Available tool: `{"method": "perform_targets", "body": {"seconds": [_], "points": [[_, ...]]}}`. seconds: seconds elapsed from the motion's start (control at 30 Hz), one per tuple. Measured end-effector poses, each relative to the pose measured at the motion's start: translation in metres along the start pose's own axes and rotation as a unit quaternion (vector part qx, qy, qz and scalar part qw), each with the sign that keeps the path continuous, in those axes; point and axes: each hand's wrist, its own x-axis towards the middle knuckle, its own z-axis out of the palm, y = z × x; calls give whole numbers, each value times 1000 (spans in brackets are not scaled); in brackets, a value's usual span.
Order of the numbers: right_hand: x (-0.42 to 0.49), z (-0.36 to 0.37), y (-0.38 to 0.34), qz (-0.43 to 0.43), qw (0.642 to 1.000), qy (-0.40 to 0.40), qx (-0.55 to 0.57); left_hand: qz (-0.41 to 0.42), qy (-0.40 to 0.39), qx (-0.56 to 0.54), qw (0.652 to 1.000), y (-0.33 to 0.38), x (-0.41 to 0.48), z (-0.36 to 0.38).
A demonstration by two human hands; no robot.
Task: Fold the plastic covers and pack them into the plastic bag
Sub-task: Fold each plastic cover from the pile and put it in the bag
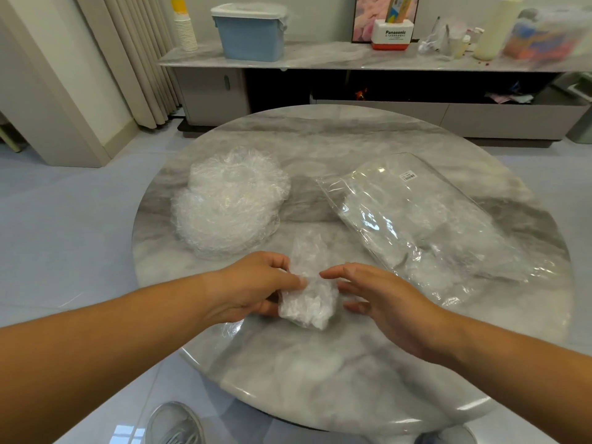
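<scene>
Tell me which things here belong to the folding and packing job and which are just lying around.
For the job: folded cover, pinched by the left hand; right hand, open beside it; pile of plastic covers; plastic bag, with covers inside.
Just lying about: blue bin, stack of paper cups, Panasonic box, all on the shelf behind the table.

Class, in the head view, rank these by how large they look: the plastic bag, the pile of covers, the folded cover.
1. plastic bag, largest
2. pile of covers, somewhat smaller
3. folded cover, smallest, though nearest the camera
</scene>
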Motion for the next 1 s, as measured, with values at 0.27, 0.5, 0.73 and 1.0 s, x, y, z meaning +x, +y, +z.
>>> {"method": "perform_targets", "body": {"seconds": [0.27,0.5,0.73,1.0], "points": [[8,0,-6,-26,999,21,27,-41,-98,59,993,-3,-11,6],[-6,-8,5,-241,912,11,-333,-118,-125,-99,980,-1,-10,-1],[-14,-15,9,-417,708,-82,-564,-141,-140,-184,963,4,-7,-10],[-18,-15,16,-367,753,-107,-536,-50,-87,-33,994,-7,-8,3]]}}
